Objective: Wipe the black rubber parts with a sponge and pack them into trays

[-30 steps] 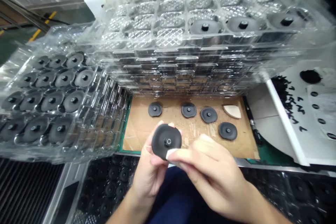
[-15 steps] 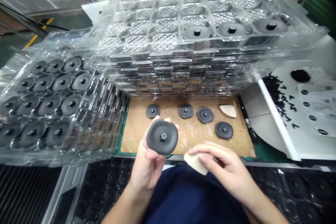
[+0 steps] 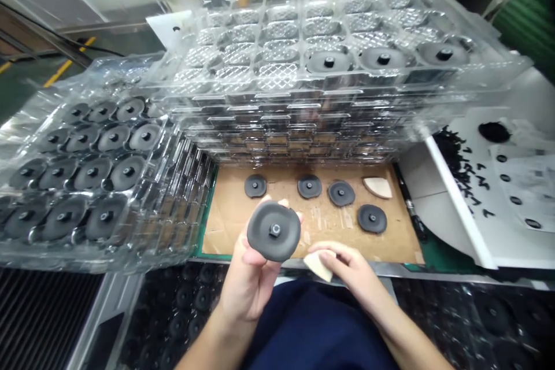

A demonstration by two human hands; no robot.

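Held up in my left hand (image 3: 249,286) is a dark grey rounded disc (image 3: 274,232) with a short hexagonal stub at its middle, stub side facing me. My right hand (image 3: 351,266) pinches a cream wedge-shaped pad (image 3: 319,266) just right of the disc; the two do not touch. Beyond my hands lies a brown cardboard sheet (image 3: 243,237). Several similar grey discs (image 3: 341,192) rest on it, stub up, and a second cream wedge pad (image 3: 377,187) sits near its far right corner.
A tall stack of clear plastic trays (image 3: 277,78) stands behind the cardboard, three discs in its top front row. Another tray stack (image 3: 143,208) on the left is filled with discs. At right, a white bin (image 3: 459,202) holds small black pieces and plastic bags.
My right hand has moved slightly left with the wedge pad, nearer the disc. The disc in my left hand sits slightly lower and further right in view; the whole view has shifted a little.
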